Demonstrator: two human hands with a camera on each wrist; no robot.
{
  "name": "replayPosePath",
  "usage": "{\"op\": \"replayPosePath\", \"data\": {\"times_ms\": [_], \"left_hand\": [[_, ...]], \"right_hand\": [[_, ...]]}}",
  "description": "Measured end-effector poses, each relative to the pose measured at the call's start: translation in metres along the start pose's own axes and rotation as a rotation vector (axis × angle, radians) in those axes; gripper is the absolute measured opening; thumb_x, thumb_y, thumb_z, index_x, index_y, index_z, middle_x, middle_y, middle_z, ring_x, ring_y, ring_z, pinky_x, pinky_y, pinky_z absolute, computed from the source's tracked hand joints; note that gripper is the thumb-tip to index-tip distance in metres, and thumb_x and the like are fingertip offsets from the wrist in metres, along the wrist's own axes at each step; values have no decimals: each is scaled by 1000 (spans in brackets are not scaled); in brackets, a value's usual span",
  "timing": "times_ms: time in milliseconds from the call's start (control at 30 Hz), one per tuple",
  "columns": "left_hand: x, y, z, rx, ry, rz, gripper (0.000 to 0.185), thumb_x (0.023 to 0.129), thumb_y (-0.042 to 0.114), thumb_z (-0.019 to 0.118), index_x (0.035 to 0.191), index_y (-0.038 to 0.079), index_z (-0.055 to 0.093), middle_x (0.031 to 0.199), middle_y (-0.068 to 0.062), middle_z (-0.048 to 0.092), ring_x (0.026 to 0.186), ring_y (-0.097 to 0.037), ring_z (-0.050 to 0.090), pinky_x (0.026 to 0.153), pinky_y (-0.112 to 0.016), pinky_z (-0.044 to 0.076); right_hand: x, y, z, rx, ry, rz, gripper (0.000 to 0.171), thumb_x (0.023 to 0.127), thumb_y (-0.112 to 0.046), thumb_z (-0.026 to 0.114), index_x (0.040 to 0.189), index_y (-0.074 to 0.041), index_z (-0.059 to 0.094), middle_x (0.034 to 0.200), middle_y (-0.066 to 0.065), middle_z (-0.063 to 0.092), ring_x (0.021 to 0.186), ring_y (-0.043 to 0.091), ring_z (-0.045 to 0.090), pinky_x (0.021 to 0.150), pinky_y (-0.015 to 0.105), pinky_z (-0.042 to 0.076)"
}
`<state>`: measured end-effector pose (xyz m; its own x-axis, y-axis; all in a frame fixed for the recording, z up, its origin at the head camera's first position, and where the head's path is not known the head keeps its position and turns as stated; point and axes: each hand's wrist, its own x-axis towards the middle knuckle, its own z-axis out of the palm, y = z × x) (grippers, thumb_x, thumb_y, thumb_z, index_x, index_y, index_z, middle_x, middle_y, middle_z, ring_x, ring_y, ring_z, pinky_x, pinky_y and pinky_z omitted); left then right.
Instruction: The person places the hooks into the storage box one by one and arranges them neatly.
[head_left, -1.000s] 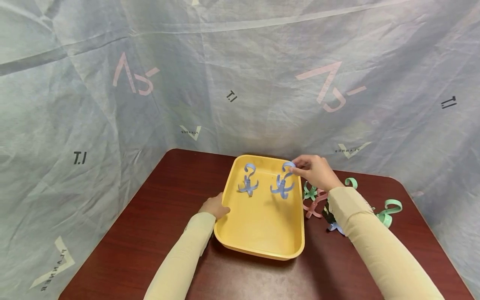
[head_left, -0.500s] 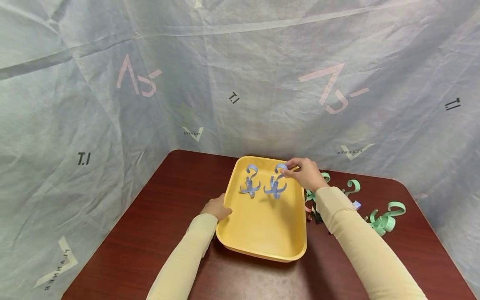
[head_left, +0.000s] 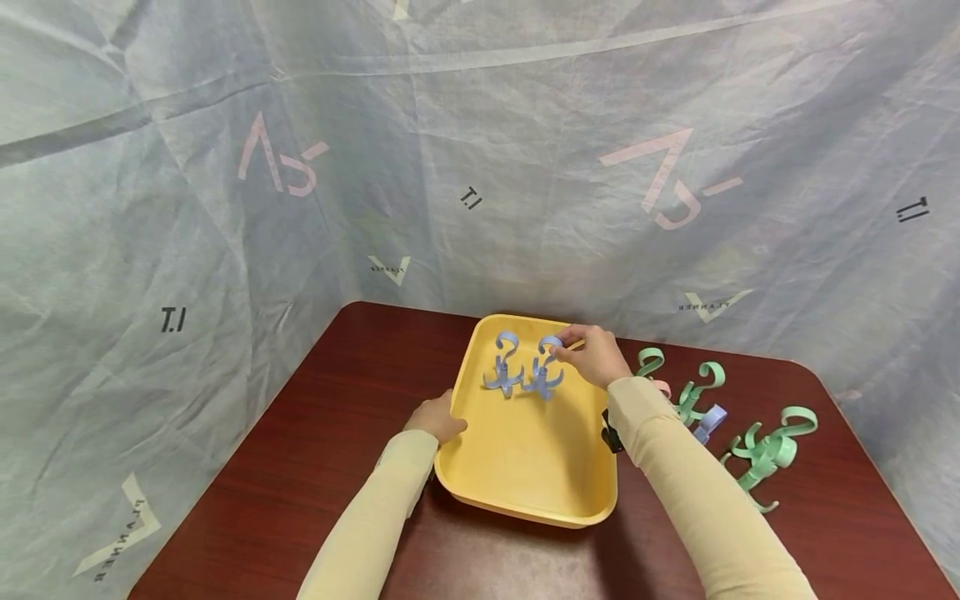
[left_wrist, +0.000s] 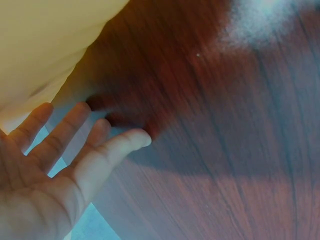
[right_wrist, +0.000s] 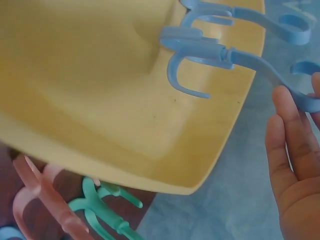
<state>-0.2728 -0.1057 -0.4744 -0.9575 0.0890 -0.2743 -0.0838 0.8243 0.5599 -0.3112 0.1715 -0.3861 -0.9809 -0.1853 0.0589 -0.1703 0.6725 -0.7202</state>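
My left hand [head_left: 435, 417] is at the left side of a yellow tray [head_left: 540, 458]. In the left wrist view the left hand [left_wrist: 55, 180] has relaxed, fairly straight fingers beside the tray's wall. With its fingertips, my right hand [head_left: 597, 358] pinches the curved top of a light-blue multi-claw hanging hook [head_left: 542, 379] over the tray's far part. Close on its left, inside the tray, stands another light-blue hook [head_left: 503, 377]. The right wrist view shows the held hook [right_wrist: 205, 52] with its claws over the tray; part of my right hand [right_wrist: 300, 185] is cut off.
Green hooks [head_left: 767, 454], a blue hook [head_left: 708, 423] and a black piece [head_left: 612, 435] lie right of the tray on the dark red table [head_left: 300, 425], partly behind my right sleeve. A pink hook [right_wrist: 52, 197] lies there too. Grey sheeting [head_left: 480, 167] hangs behind.
My right hand has moved left with the blue hook, bringing it close to the other blue hook. More of the hooks on the right now show. My left hand stays by the tray.
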Motion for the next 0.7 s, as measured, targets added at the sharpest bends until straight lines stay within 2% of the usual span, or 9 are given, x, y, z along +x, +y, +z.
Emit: {"op": "replayPosePath", "data": {"times_ms": [233,400,700], "left_hand": [[-4,3,-2,-4,3,-2,59,93,19,66,148,7,47,107,-17,69,79,-24,64,72,-40,53],[-7,6,-3,0,1,-6,60,94,19,67,149,6,47,110,-18,69,84,-26,65,75,-41,53],[-2,2,-1,9,1,-14,61,94,21,67,149,6,46,106,-17,68,81,-25,63,74,-41,52]], "right_hand": [[3,3,13,-4,69,-8,20,97,-17,71,111,-3,73,108,15,69,95,33,71,81,45,57],[6,6,20,6,83,7,17,97,-16,71,109,-4,73,107,14,69,94,32,69,79,43,56],[5,3,24,1,120,3,14,96,-11,71,107,-2,73,105,15,70,94,32,70,82,45,56]]}}
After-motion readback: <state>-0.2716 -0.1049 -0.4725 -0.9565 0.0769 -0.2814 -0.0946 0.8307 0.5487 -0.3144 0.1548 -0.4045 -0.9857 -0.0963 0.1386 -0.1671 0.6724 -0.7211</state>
